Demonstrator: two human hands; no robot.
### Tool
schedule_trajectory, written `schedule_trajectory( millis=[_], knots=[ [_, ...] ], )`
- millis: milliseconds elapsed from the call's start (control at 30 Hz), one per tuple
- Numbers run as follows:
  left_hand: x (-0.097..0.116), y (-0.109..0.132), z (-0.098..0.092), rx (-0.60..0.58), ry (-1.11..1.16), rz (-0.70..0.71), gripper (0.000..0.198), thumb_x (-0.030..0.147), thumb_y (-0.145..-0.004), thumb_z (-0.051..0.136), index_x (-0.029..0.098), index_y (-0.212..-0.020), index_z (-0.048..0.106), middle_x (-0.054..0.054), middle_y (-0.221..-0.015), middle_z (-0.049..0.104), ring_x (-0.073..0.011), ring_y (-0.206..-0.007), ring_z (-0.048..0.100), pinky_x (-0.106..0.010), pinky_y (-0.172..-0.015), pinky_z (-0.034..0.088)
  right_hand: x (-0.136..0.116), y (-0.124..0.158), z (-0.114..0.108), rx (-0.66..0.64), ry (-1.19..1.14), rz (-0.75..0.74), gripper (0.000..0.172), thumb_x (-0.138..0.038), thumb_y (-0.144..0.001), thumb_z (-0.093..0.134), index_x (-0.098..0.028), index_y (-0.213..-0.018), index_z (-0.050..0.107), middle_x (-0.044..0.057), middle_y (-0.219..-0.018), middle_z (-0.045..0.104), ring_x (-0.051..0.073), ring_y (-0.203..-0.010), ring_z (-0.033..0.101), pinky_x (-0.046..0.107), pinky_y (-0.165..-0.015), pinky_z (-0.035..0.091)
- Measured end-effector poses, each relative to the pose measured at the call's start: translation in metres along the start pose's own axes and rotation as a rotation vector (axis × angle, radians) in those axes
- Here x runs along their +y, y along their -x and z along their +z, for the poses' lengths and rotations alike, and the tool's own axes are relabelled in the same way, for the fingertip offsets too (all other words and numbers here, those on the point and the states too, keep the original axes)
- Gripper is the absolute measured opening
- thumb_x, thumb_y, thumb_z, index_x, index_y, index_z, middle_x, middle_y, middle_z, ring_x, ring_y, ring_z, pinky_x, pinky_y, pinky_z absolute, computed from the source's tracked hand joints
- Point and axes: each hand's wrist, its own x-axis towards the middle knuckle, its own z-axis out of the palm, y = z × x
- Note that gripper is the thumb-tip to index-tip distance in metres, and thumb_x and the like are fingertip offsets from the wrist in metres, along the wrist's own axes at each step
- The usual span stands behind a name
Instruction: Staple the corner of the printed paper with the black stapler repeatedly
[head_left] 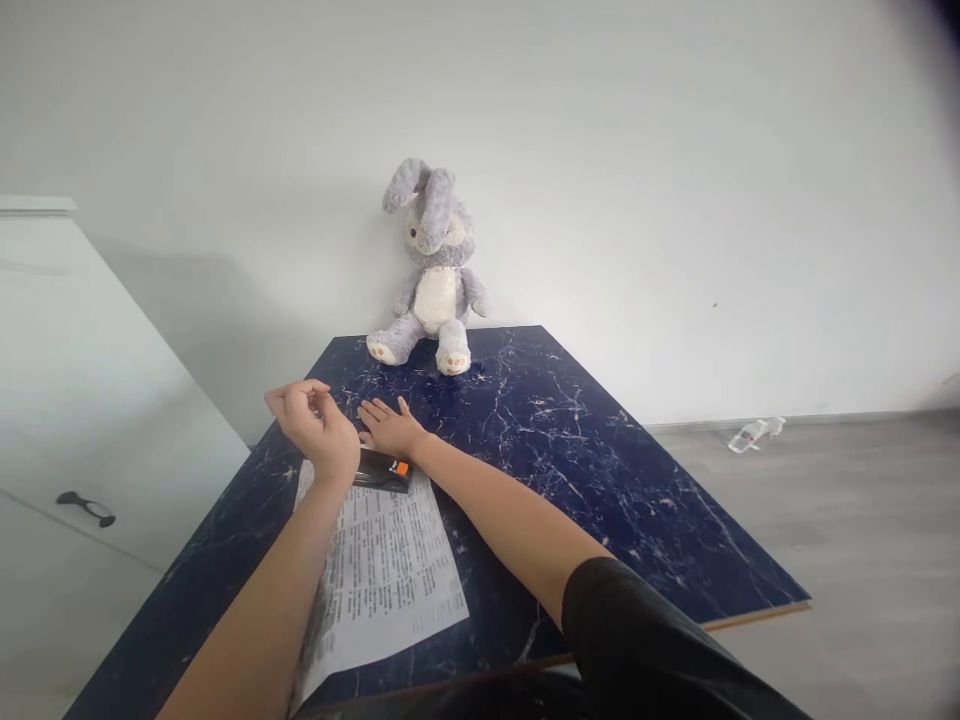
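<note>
At the far left, a pale cabinet (90, 400) with a dark handle (86, 508) stands beside a dark blue, white-veined worktop (555, 450). The left hand (319, 425) is raised over it, its grip loosely curled; whether anything is held inside, I cannot tell. Below lies a printed sheet (397, 560), and across its far end sits a black device (382, 475) with an orange square (403, 468), its left end hidden by the left wrist. Just beyond that device is the right hand (391, 428), grip open, fingers extended; contact is unclear. Behind, a grey plush rabbit (435, 290) sits near the wall. Rightward comes a black sleeve (637, 620), then a whitish crumpled item (754, 435) on the floor (825, 520)
</note>
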Motion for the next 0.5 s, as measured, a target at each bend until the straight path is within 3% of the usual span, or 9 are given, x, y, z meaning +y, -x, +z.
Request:
schedule_trajectory(
  millis=[133, 233, 300, 400, 500],
  knots=[
    [0.001, 0.000, 0.000, -0.018, -0.001, -0.027, 0.022, -0.001, -0.083, 0.046, 0.018, -0.089, 0.056, -0.007, -0.103, 0.049, -0.0186, -0.088, 0.053, -0.031, -0.081, 0.045, 0.020, 0.021, -0.007, 0.027, 0.057, 0.053, 0.065, -0.043, -0.107, 0.034, -0.012, -0.163, 0.023, 0.016, -0.171, 0.015, 0.030, -0.159, 0.014, 0.066, -0.125, 0.008],
    [0.004, 0.011, 0.005, -0.136, -0.002, -0.012, 0.022, 0.000, -0.085, 0.047, 0.018, -0.088, 0.059, -0.006, -0.100, 0.051, -0.0198, -0.090, 0.055, -0.031, -0.081, 0.046, 0.046, 0.048, -0.021, 0.002, 0.141, 0.076, 0.063, -0.042, -0.107, 0.033, -0.013, -0.162, 0.027, 0.014, -0.171, 0.020, 0.027, -0.159, 0.017, 0.061, -0.126, 0.010],
    [0.005, 0.024, 0.012, -0.305, 0.000, -0.001, 0.023, 0.001, -0.085, 0.047, 0.019, -0.086, 0.061, -0.005, -0.096, 0.053, -0.0202, -0.090, 0.056, -0.032, -0.081, 0.047, 0.068, 0.070, -0.033, 0.004, 0.196, 0.123, 0.061, -0.042, -0.107, 0.033, -0.015, -0.162, 0.030, 0.013, -0.170, 0.022, 0.026, -0.159, 0.018, 0.058, -0.127, 0.009],
    [0.007, 0.048, 0.025, -0.669, 0.028, 0.043, 0.027, 0.001, -0.086, 0.045, 0.020, -0.084, 0.064, -0.005, -0.094, 0.057, -0.0210, -0.092, 0.060, -0.035, -0.087, 0.050, 0.104, 0.105, -0.052, 0.014, 0.200, 0.226, 0.060, -0.038, -0.107, 0.035, -0.014, -0.161, 0.033, 0.015, -0.170, 0.023, 0.028, -0.158, 0.020, 0.060, -0.126, 0.009],
    [0.005, 0.073, 0.035, -0.974, 0.055, 0.143, 0.032, 0.001, -0.088, 0.044, 0.020, -0.101, 0.068, -0.007, -0.107, 0.063, -0.0223, -0.107, 0.062, -0.040, -0.101, 0.049, 0.129, 0.132, -0.064, 0.037, 0.172, 0.287, 0.059, -0.039, -0.106, 0.037, -0.013, -0.159, 0.036, 0.018, -0.168, 0.027, 0.032, -0.158, 0.021, 0.063, -0.125, 0.011]
  ],
)
